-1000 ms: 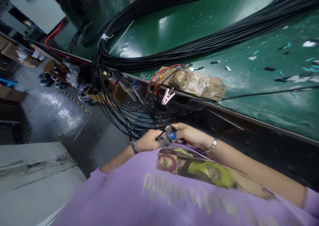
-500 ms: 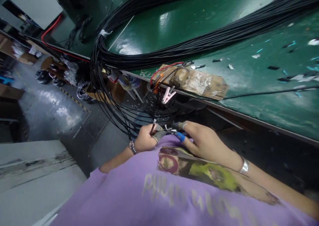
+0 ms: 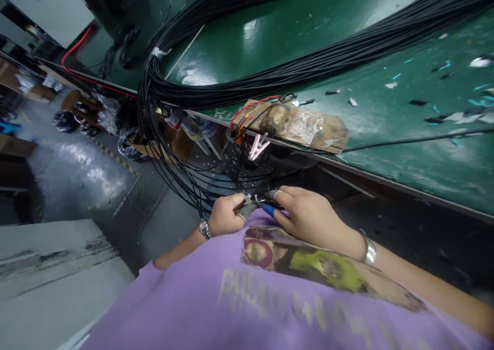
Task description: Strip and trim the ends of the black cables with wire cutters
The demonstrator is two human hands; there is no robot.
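My left hand [image 3: 226,215] is closed around a black cable, whose pale stripped end shows near the thumb and finger. Grey coverings wrap its fingertips. Close on its right, my right hand [image 3: 311,213] is pinched at the same spot, with blue tape round one finger and grey on another. What its fingertips hold is dark and too small to make out. Both hands are low in front of the purple shirt [image 3: 173,298]. From the big bundle, several loose black cables [image 3: 173,167] hang down toward my left hand.
A thick black cable bundle [image 3: 247,87] loops over the green table [image 3: 370,113]. At the table's edge sit a taped wooden block [image 3: 304,126] and a pink clip [image 3: 258,146]. Cable scraps [image 3: 419,102] litter the right side. A white cabinet-like surface [image 3: 57,283] stands lower left.
My right hand has shifted slightly left, closer to my left hand. The dark cable end that stuck up above my left hand has tipped down between the hands.
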